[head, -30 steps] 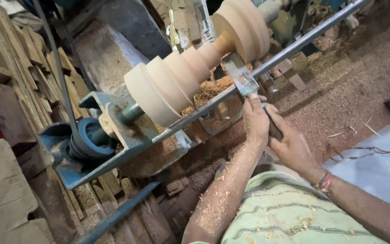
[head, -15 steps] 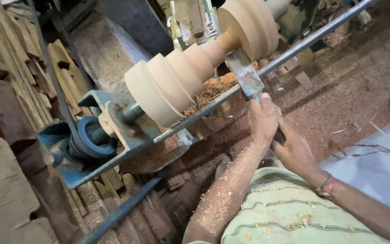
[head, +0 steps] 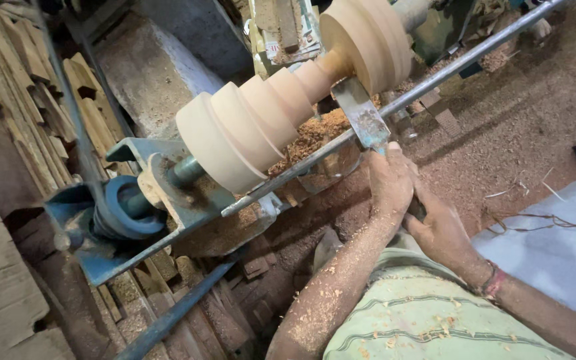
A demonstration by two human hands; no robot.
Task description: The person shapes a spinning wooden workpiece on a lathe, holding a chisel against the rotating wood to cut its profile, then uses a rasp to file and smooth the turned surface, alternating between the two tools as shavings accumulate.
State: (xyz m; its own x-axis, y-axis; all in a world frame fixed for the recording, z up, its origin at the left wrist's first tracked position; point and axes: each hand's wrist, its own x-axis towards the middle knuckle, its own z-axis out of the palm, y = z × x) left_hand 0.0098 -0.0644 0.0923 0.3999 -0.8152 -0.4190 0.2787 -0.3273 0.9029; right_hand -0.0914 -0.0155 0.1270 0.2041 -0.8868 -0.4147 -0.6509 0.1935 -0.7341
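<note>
A pale wood blank (head: 281, 117) sat on the lathe (head: 135, 213), already cut into stepped rings at its left end, a narrow neck in the middle and a broad disc at its right end. A flat chisel (head: 363, 117) lay across the steel bar (head: 448, 73) that ran in front of the blank, its tip up against the neck just left of the disc.

The left hand (head: 389, 180) was closed over the chisel just below the bar, fingers wrapped round the blade. The right hand (head: 441, 230) sat right behind it, curled shut round the dark handle, though most of that handle was hidden, so how firmly it gripped could not be told. Both forearms were dusted with sawdust.

Shavings (head: 311, 133) were heaped under the blank, between it and the bar. Fine sawdust covered the floor (head: 528, 133) to the right. Rough planks (head: 21, 133) were stacked at the left, beside the blue frame.
</note>
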